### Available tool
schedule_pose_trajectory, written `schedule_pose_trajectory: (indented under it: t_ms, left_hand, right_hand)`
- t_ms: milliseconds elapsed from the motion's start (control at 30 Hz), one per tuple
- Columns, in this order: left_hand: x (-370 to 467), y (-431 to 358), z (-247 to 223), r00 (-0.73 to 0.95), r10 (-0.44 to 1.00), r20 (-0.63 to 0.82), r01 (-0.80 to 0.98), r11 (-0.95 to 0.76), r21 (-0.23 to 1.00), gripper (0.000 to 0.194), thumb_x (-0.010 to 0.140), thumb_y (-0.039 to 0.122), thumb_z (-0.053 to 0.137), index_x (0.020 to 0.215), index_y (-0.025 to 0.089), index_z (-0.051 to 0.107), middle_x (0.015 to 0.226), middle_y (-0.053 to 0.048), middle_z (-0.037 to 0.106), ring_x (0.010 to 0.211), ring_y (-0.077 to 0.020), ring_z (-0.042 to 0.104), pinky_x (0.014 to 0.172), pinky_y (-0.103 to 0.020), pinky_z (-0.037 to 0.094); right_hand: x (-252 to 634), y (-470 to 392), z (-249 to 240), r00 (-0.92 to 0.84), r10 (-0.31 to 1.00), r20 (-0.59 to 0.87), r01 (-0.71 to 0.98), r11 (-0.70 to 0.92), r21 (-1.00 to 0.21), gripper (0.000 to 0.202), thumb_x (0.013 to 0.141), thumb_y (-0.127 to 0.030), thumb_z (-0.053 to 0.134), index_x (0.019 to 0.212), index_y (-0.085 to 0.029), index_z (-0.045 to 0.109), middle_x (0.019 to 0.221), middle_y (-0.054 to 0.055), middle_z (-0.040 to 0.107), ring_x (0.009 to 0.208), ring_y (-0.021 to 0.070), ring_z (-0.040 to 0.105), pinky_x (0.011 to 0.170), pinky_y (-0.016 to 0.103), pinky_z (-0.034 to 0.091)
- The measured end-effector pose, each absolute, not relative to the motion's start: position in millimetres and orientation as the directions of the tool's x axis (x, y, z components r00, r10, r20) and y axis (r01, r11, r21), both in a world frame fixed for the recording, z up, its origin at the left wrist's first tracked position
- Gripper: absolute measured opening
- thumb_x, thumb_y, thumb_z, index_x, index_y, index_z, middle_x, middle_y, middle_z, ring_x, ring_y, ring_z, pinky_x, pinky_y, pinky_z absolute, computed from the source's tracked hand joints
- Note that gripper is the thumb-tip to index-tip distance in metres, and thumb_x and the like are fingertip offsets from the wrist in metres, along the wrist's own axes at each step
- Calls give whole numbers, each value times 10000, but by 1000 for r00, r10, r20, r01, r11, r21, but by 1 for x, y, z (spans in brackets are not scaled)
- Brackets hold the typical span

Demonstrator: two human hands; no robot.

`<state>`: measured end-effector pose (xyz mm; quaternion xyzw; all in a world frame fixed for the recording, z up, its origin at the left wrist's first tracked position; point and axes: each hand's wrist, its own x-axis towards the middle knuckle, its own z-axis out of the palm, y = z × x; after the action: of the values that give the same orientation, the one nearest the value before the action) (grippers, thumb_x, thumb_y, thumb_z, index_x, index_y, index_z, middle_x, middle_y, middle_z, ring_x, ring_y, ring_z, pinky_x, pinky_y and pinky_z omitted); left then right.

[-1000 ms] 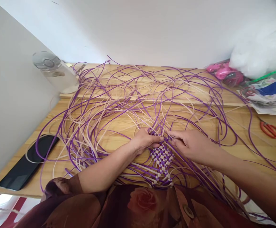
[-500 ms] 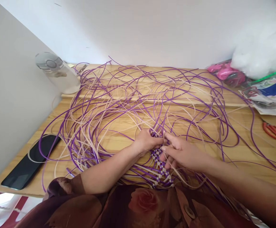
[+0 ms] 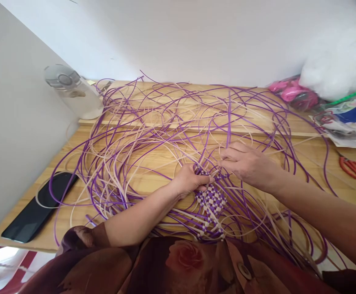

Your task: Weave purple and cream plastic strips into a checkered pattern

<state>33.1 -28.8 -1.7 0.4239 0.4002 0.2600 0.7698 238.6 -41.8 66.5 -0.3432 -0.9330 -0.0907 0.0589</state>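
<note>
The left hand [image 3: 189, 180] is pinching the upper edge of the purple-and-cream woven piece [image 3: 212, 199], which is lying on the wooden table [image 3: 147, 179] near the person's shirt [image 3: 178, 265], while the right hand [image 3: 245, 164] is pinching strands just above it, exactly which being unclear.

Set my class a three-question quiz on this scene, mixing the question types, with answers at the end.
1. True or false: the phone lies flat on the table.
2. Multiple choice: which has its thumb on the woven piece?
A. The right hand
B. The left hand
3. Fill in the missing word: the loose strands are cream and ____.

Key: 1. True. 2. B. 3. Purple.
</note>
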Motion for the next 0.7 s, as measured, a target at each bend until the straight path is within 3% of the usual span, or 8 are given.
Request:
schedule_pose_trajectory:
  t_ms: [167,267,333,433,533,633,700]
  left_hand:
    - [33,-29,0,515,754,-408,-43,497,866,284,562,193,826,740,105,623,627,15,583,484,-56,514,373,-139,418]
    - [33,-30,0,510,759,-405,-40,491,870,245,592,176,800,746,101,625,625,15,575,471,-50,493,341,-127,384]
    - [34,-30,0,509,757,-410,-40,496,867,244,598,164,797,764,99,631,639,14,575,483,-51,499,349,-128,404]
    - [34,-30,-1,496,757,-426,-48,513,857,284,579,153,817,791,98,637,663,13,580,516,-58,522,384,-142,458]
    - [34,-31,0,514,747,-422,-56,520,852,335,522,155,859,770,99,641,681,12,589,550,-59,544,433,-145,498]
    - [32,-30,2,537,713,-452,-62,567,821,370,474,132,877,767,96,654,707,5,609,581,-66,569,487,-160,533]
    - [30,-29,4,555,686,-470,-81,606,791,368,471,109,871,773,96,662,728,-4,624,596,-75,584,496,-169,539]
  right_hand:
    - [246,-55,72,-745,645,172,667,713,216,188,948,-136,481,939,-158,667,970,80,650,1016,243,509,895,372,391]
    - [244,-58,73,-734,673,86,676,715,177,210,899,-68,479,885,-168,664,912,72,648,955,241,523,874,383,386]
    - [240,-58,74,-734,679,9,677,731,82,245,873,-38,463,834,-179,659,839,60,632,881,225,532,848,378,386]
    - [229,-56,77,-748,660,-63,660,731,-177,292,900,-62,409,815,-180,663,795,52,615,800,190,545,780,334,404]
    - [217,-51,74,-715,699,1,646,662,-381,288,937,-137,398,860,-173,673,822,54,636,774,171,566,723,299,413]
    - [213,-46,63,-515,842,162,721,527,-449,216,918,-161,463,957,-177,676,886,45,672,810,166,595,747,285,419]
    - [216,-47,55,-420,881,216,769,473,-431,214,912,-158,472,980,-183,673,897,43,674,825,168,598,760,281,417]
